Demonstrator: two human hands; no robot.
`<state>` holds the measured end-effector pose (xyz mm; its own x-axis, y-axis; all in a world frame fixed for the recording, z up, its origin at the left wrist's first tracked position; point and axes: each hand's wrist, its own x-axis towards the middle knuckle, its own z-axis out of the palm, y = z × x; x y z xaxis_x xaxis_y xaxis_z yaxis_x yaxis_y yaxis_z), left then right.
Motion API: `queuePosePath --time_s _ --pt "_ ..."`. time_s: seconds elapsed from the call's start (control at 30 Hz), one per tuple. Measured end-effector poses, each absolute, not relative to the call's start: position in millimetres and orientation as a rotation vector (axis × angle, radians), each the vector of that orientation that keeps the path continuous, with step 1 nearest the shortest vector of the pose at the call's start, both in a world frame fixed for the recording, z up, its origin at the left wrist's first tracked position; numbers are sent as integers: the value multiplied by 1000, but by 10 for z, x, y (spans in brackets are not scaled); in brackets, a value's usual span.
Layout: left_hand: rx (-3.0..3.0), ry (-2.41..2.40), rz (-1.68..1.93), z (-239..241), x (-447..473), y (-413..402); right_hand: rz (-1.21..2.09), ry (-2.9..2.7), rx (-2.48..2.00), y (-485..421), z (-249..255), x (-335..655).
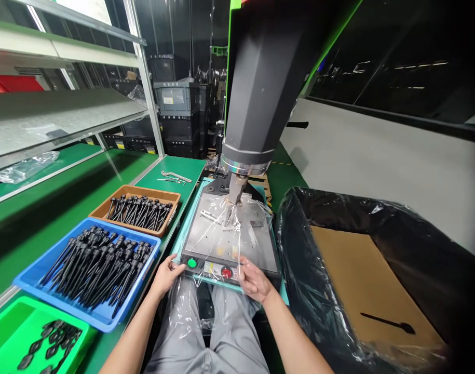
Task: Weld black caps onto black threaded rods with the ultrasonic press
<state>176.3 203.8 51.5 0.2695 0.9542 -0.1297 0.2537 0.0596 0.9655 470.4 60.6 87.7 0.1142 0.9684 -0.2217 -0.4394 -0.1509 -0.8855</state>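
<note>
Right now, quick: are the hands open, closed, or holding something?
Left hand: partly curled near the green button; grip cannot be told.
Right hand: partly closed, seemingly pinching clear plastic; not certain.

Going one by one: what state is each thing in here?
Left hand: beside green button, grip unclear
Right hand: curled near red button, grip unclear
Clear film: wrinkled, spread across metal plate
Blue tray: heaped with long black parts
Brown tray: holding long black parts
Green tray: partly filled
Black-lined bin: open, one black piece on cardboard
Wrench: lying flat
Machine head: pointing down
</note>
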Motion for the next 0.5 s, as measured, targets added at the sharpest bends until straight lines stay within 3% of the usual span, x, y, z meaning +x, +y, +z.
queuePosePath --time_s 0.27,0.5 --pt "1381 1077 844 755 1854 1922 827 -724 -1376 1640 1016 4658" --pt "1379 1073 897 810 1917 1941 222 -877 -1535 1947 1453 5094"
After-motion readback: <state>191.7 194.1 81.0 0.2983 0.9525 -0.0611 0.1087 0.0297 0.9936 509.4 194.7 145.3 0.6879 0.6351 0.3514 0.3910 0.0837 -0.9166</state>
